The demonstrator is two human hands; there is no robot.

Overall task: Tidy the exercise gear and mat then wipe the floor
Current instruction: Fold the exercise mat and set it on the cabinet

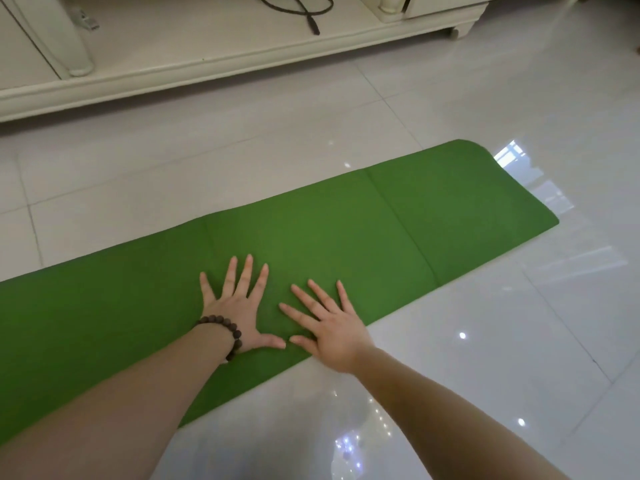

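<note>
A long green exercise mat (346, 237) lies flat on the glossy tiled floor, running from the lower left to the upper right, with two fold creases across it. My left hand (239, 306), with a dark bead bracelet on the wrist, presses flat on the mat with fingers spread. Just to its right, my right hand (329, 323) also rests flat on the mat near the mat's front edge, fingers straight and spread. Neither hand holds anything.
A cream low cabinet (207, 64) with a curved leg stands along the back, and a black cable (304, 12) lies on its shelf. Shiny white floor tiles (485, 341) stretch to the right and in front of the mat.
</note>
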